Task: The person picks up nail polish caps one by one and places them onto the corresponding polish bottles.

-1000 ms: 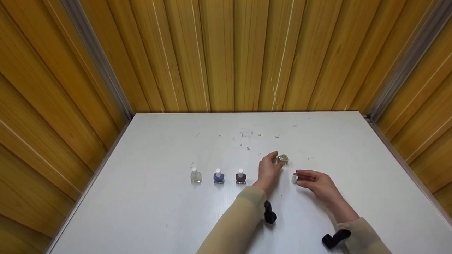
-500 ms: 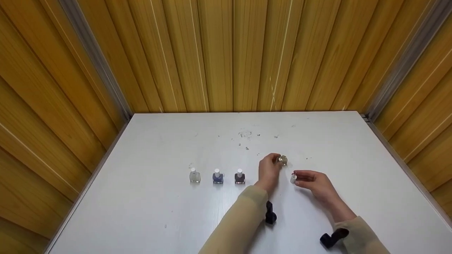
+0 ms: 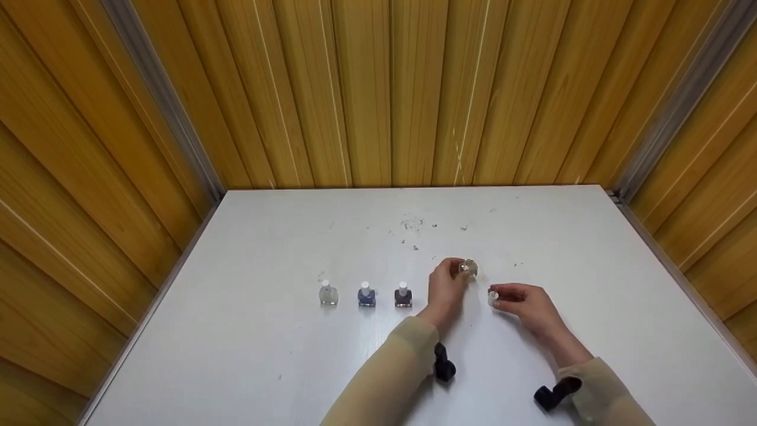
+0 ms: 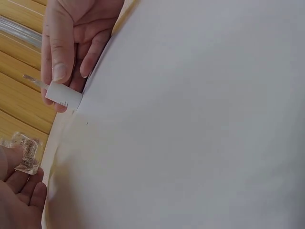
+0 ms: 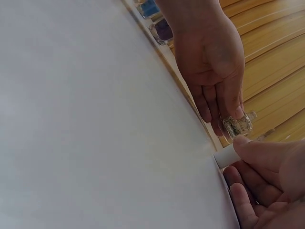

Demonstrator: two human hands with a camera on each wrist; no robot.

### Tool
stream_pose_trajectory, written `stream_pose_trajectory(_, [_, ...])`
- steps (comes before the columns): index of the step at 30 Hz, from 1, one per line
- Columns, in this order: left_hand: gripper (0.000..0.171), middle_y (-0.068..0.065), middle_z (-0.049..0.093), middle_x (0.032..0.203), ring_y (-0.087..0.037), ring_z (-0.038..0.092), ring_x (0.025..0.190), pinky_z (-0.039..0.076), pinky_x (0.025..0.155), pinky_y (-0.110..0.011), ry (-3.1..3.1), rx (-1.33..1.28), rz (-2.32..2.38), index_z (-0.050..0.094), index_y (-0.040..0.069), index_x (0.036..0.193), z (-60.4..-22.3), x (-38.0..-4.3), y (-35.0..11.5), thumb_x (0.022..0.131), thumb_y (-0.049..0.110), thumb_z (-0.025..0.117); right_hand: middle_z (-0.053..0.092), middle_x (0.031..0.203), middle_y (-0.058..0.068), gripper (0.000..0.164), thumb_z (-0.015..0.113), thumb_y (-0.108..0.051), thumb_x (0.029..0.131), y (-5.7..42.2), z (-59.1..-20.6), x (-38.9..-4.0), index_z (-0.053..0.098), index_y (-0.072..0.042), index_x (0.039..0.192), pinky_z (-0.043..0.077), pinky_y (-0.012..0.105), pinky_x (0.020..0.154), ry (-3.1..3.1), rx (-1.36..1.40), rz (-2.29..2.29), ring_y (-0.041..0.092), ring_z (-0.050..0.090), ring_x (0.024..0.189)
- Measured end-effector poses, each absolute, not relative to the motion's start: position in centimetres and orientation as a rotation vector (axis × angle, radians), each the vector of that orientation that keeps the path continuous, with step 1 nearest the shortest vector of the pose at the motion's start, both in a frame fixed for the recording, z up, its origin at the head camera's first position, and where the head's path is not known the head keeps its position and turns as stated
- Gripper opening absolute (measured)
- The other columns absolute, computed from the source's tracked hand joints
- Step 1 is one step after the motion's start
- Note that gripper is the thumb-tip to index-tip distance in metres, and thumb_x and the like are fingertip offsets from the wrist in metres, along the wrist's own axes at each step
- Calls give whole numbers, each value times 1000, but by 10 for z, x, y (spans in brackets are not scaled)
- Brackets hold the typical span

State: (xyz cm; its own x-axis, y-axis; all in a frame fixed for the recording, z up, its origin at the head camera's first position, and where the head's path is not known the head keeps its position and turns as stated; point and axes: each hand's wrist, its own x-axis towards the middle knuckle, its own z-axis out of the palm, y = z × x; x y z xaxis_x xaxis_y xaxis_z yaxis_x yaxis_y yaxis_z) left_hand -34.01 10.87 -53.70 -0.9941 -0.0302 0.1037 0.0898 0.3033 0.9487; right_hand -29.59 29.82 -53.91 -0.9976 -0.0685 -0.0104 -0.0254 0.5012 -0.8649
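Observation:
My left hand [image 3: 447, 290] pinches an uncapped clear nail polish bottle [image 3: 468, 268] with gold glitter, tilted in the fingers. In the right wrist view, thumb and fingers grip the sides of the glass bottle [image 5: 237, 127], leaving its neck free. My right hand [image 3: 531, 307] pinches a white cap [image 3: 493, 298] to the right of the bottle and closer to me. From that cap [image 4: 64, 95] sticks out a glitter-coated brush [image 4: 35, 81], pointing away from the palm. Cap and bottle are apart.
Left of my hands, three capped nail polish bottles stand in a row on the white table [image 3: 266, 236]: a clear one [image 3: 329, 296], a blue one [image 3: 366, 297] and a dark purple one [image 3: 403, 297]. Small specks [image 3: 412, 225] mark the tabletop farther back. Wood-patterned walls [image 3: 390, 94] enclose it.
The glitter bottle has shifted slightly left in my left hand and tilted further, its top turning toward me. My right hand keeps the cap in nearly the same place.

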Motion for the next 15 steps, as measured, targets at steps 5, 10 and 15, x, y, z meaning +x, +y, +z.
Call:
stream_pose_trajectory(5, [20, -9, 76, 110, -14, 71, 100, 57, 90, -25, -2425, -121, -1841, 71, 4, 113, -534, -332, 101, 94, 2, 69, 76, 120, 14, 36, 81, -17, 90, 296, -538, -297, 74, -4, 123, 51, 13, 83, 2737, -83, -1477, 3, 68, 99])
stream_pose_trajectory(10, [20, -9, 76, 111, -14, 71, 101, 58, 90, -25, -2386, -168, -1911, 70, 3, 115, -530, -322, 93, 95, 2, 69, 77, 118, 12, 31, 79, -16, 91, 295, -537, -297, 75, -4, 119, 50, 14, 84, 2740, -54, -1464, 11, 70, 103])
stream_pose_trajectory(15, [21, -8, 76, 113, -14, 71, 103, 58, 91, -25, -2390, -172, -1959, 70, 5, 116, -523, -308, 87, 95, 4, 70, 77, 118, 13, 31, 79, -16, 91, 294, -531, -296, 75, -2, 119, 50, 12, 84, 2710, -51, -1496, 10, 70, 104])
